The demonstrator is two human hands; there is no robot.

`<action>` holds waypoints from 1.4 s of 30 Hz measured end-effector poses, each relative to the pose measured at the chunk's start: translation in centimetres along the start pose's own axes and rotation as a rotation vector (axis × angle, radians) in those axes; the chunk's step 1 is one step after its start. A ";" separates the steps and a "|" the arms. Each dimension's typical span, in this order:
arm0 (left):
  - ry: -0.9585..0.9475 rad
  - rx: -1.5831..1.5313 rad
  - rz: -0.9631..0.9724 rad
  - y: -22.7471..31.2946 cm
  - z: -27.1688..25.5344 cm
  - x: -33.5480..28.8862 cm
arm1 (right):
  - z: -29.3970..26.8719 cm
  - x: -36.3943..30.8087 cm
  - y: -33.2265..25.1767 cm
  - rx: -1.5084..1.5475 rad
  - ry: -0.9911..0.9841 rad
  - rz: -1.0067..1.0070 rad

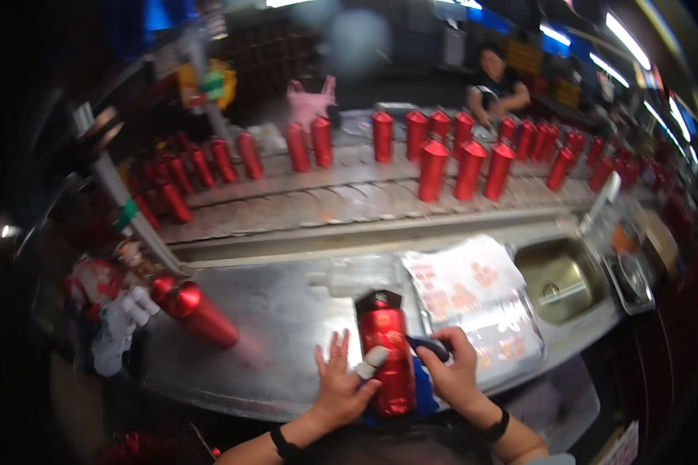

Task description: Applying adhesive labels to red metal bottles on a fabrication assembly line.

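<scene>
On my feed, left to right: white bundle [116, 337]; red pair [209, 314], on the bench [275, 294]; left hand [343, 391], fingers spread, thumb against the dark-topped canister [393, 341], clasping nothing I can make out; that canister, between both hands; dark tool [429, 346], at its right side; right hand [454, 372], fingers curled round the tool; printed sheet [469, 279], just beyond; sink [547, 310].

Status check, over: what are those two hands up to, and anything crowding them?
Left hand open, fingers spread, at red canister. Right hand gripping dark tool at canister's right side. Blue item close beside canister, partly hidden.
</scene>
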State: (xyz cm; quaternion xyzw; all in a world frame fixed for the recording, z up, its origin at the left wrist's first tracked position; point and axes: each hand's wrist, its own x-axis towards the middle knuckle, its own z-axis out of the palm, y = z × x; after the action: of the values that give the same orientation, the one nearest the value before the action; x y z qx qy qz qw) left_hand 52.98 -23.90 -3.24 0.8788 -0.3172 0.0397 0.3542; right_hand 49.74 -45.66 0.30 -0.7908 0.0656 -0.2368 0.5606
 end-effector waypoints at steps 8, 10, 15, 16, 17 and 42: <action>0.023 0.038 0.207 1.8 1.5 2.7 | -1.9 -0.6 1.2 0.079 -0.011 0.013; 0.016 0.043 0.246 1.7 1.2 3.2 | -1.3 -0.2 -1.1 0.139 -0.023 0.084; 0.110 0.082 0.145 0.0 -0.2 6.5 | -0.4 -0.1 -1.8 0.053 -0.044 -0.002; 0.073 0.101 0.128 -0.4 0.0 7.1 | -0.3 -0.2 -2.5 0.083 -0.052 0.034; 0.041 0.123 0.109 -0.9 0.2 7.7 | 0.0 -0.2 -3.4 0.114 -0.064 0.065; -0.015 -1.188 -0.450 1.3 2.7 3.1 | -3.1 0.6 -2.0 0.047 -0.499 -0.045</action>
State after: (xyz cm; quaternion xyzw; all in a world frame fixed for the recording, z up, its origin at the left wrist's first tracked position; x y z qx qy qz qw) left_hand 54.31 -28.00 -3.56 0.5779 -0.0951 -0.2249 0.7788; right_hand 48.51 -47.80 3.08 -0.8128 -0.0979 -0.0480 0.5722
